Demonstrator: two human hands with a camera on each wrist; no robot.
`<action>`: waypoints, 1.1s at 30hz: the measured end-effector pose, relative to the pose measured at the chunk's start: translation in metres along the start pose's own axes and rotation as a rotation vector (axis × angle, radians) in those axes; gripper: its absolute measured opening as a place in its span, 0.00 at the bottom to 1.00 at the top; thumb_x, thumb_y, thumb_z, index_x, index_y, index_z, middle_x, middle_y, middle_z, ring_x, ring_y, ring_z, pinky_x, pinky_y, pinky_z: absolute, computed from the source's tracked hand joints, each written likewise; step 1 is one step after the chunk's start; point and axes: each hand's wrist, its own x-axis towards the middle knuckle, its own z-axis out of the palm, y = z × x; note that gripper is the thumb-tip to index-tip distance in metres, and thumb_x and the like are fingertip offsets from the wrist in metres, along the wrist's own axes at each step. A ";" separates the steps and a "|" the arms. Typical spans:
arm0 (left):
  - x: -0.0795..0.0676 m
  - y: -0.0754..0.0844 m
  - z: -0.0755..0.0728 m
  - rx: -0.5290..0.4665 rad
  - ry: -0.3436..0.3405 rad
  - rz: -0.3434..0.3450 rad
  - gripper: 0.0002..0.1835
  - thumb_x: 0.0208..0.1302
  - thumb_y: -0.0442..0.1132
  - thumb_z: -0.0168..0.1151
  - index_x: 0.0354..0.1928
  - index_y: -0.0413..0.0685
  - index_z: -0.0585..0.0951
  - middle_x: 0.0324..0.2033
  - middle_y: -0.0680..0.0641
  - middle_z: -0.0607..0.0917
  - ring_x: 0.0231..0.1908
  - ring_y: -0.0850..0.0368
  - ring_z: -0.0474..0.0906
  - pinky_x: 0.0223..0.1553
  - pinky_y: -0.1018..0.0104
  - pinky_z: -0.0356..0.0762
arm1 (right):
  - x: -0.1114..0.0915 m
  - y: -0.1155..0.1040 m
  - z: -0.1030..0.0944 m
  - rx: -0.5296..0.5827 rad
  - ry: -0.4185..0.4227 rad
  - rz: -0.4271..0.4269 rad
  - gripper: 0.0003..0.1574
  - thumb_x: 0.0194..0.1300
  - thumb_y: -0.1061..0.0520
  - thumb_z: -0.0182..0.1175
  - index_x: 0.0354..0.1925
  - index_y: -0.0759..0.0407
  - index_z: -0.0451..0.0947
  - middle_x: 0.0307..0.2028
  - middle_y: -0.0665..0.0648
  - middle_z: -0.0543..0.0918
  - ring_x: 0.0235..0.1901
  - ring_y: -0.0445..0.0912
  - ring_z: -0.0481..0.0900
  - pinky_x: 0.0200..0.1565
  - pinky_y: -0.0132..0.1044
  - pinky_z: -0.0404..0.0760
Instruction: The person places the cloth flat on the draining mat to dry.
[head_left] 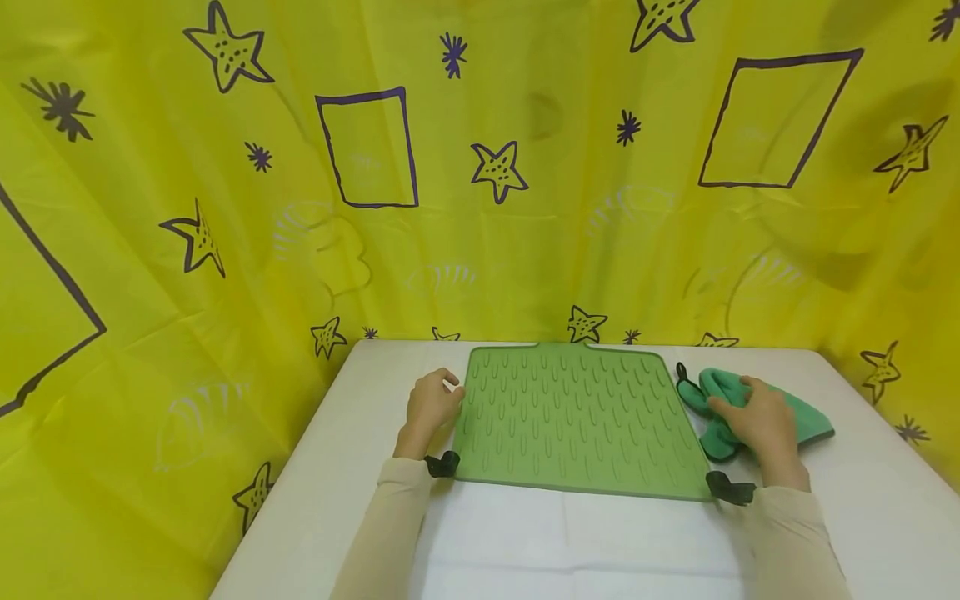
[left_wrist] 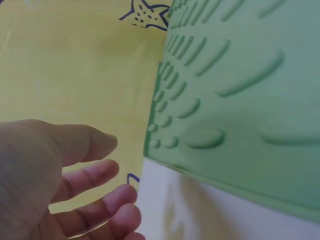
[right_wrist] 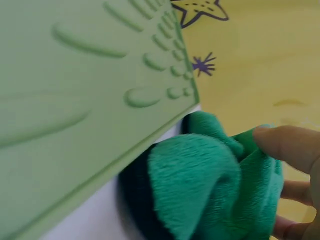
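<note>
A light green mat with rows of raised oblong ridges lies flat on the white table. Beside its left edge is my left hand, fingers loosely bent and holding nothing; the left wrist view shows a gap between the fingers and the mat. To the right of the mat, a crumpled green cloth with dark trim and a small dark loop lies bunched up. My right hand grips it, thumb on the near side and fingers behind the fold of the cloth.
The white table runs back to a yellow curtain printed with stars and frames, which also hangs along the left and right sides. Black straps sit at both wrists.
</note>
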 end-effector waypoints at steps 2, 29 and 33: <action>0.000 0.000 0.001 0.009 -0.023 -0.011 0.13 0.63 0.45 0.61 0.46 0.47 0.81 0.29 0.47 0.84 0.24 0.56 0.76 0.23 0.66 0.70 | 0.001 0.003 0.002 -0.017 0.005 -0.013 0.50 0.67 0.37 0.54 0.67 0.76 0.55 0.55 0.84 0.67 0.51 0.79 0.63 0.49 0.67 0.65; -0.004 -0.001 0.019 0.092 -0.100 -0.031 0.18 0.62 0.42 0.61 0.53 0.44 0.80 0.47 0.44 0.85 0.33 0.52 0.77 0.33 0.61 0.74 | -0.010 -0.033 -0.018 0.238 0.252 0.009 0.29 0.69 0.46 0.52 0.59 0.65 0.70 0.52 0.72 0.77 0.46 0.61 0.75 0.38 0.44 0.67; -0.006 0.001 0.017 0.127 -0.095 -0.024 0.19 0.61 0.43 0.63 0.52 0.44 0.80 0.47 0.43 0.85 0.37 0.50 0.80 0.37 0.56 0.77 | -0.011 -0.054 -0.023 0.289 0.281 -0.045 0.28 0.68 0.45 0.55 0.57 0.62 0.72 0.49 0.66 0.78 0.34 0.32 0.72 0.34 0.33 0.69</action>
